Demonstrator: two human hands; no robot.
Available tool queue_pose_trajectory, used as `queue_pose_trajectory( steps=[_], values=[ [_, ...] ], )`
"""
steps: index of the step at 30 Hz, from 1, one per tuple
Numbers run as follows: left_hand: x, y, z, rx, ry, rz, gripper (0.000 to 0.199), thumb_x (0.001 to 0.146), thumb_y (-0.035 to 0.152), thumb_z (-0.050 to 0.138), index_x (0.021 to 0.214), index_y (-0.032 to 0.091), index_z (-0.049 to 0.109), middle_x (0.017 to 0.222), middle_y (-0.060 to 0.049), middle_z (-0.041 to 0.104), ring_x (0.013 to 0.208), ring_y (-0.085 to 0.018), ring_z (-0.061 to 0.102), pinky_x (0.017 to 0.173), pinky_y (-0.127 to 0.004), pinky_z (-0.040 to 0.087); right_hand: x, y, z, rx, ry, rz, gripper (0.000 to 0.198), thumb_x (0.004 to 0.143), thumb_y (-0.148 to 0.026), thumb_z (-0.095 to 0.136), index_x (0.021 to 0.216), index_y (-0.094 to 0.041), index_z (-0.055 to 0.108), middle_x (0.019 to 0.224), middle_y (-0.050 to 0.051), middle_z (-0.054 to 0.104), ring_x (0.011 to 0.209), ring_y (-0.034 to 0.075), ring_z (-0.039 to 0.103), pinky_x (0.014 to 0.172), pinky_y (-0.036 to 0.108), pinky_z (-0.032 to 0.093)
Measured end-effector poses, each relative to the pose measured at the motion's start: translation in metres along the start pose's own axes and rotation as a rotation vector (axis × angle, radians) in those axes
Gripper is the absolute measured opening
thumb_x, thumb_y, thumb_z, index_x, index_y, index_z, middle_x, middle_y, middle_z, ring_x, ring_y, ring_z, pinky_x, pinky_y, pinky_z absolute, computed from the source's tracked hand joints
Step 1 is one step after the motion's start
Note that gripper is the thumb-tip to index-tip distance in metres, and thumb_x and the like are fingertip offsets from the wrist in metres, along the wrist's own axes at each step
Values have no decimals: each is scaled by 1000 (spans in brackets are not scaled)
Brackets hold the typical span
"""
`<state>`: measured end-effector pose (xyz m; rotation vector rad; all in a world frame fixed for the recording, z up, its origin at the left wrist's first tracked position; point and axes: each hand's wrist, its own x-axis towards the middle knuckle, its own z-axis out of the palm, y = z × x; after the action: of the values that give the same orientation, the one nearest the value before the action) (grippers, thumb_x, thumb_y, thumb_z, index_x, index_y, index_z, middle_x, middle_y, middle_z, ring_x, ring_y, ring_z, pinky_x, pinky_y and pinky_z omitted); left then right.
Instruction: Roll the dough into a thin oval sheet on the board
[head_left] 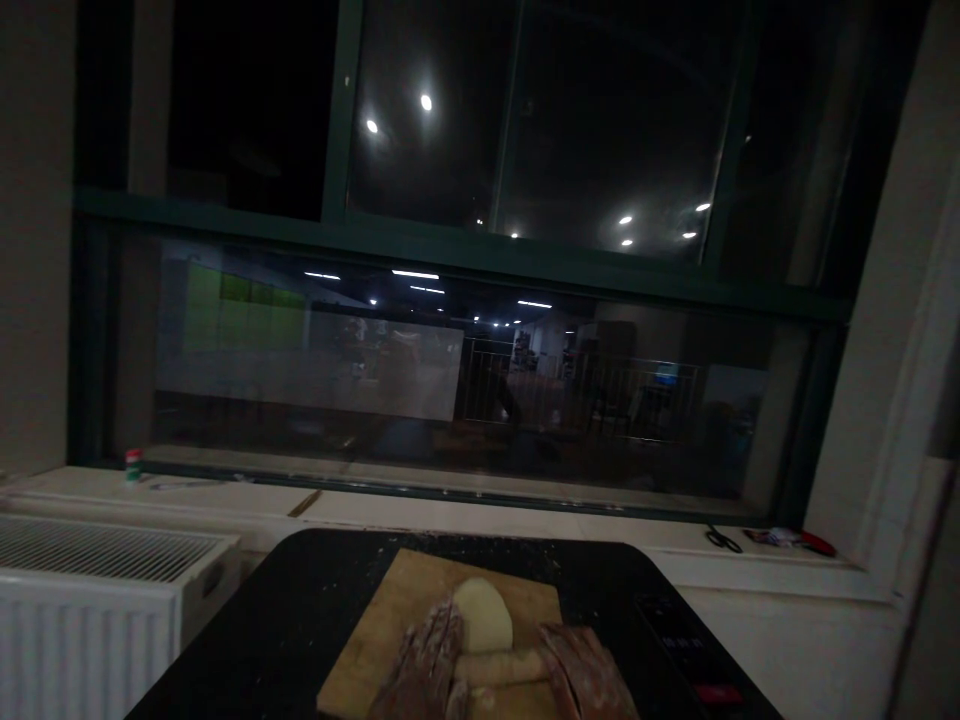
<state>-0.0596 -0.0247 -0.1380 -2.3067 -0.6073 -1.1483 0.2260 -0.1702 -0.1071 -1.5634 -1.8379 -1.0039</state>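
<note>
a: so what am i looking at on my feed?

b: from my end, the wooden board [390,640] is the anchor. it sits on the dark desk [300,620]. on the board's middle there's a pale dough piece [484,615], with a rolling pin [499,665] lying just in front of it.

a: and the hands?

b: left hand [420,670] lies flat on the pin's left end, fingers stretched out and floury. right hand [585,675] is flat on the right end, same deal, fingers straight, not gripping around it.

a: anything past the board?

b: window [465,300] behind it, radiator [97,600] off to its left, scissors [724,540] on the sill to its right.
</note>
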Motion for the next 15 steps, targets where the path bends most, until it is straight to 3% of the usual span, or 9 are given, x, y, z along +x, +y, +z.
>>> queue_pose_trajectory(
  steps=[2, 4, 7, 9, 12, 15],
  values=[
    [1, 0, -9, 47, 99, 36, 63, 102, 28, 50, 163, 17, 40, 141, -9, 71, 126, -22, 71, 102, -30, 61, -2, -3, 1, -88, 14, -12, 38, 107, -41, 43, 119, -35, 79, 111, 2, 84, 97, 25, 81, 77, 34, 67],
    [11, -4, -19, 72, 105, 90, 55, 102, 31, 53, 155, 16, 52, 137, -9, 74, 121, -20, 73, 98, -26, 62, 16, -6, 2, -119, -28, 12, 42, 108, -37, 39, 109, -33, 81, 106, 4, 84, 96, 26, 80, 81, 35, 65],
    [35, -13, -33, 59, -69, 90, 39, 99, 28, 57, 135, 26, 72, 130, -6, 77, 114, -24, 77, 96, -31, 64, 71, -9, 1, -29, -249, 173, 47, 108, -27, 32, 108, -27, 79, 104, 7, 83, 98, 22, 79, 90, 33, 59],
    [53, -21, -37, 28, -226, 19, 40, 95, 20, 56, 128, 30, 76, 134, -6, 75, 118, -29, 75, 99, -42, 63, 111, -7, 4, 49, -462, 299, 41, 107, -29, 36, 123, -26, 74, 105, 8, 82, 99, 22, 77, 91, 33, 56],
    [73, -31, -31, -46, -439, -119, 49, 90, 15, 56, 135, 28, 72, 147, -9, 66, 133, -34, 65, 109, -54, 56, 148, -4, 19, 89, -548, 290, 43, 95, -27, 54, 135, -22, 69, 100, 10, 83, 92, 24, 78, 84, 32, 57],
    [82, -33, -18, -81, -582, -247, 51, 90, 18, 55, 138, 24, 70, 152, -13, 62, 141, -38, 58, 112, -62, 51, 149, -2, 40, 130, -564, 223, 35, 92, -23, 56, 119, -26, 78, 116, 7, 81, 109, 25, 75, 93, 33, 56]
  ],
)
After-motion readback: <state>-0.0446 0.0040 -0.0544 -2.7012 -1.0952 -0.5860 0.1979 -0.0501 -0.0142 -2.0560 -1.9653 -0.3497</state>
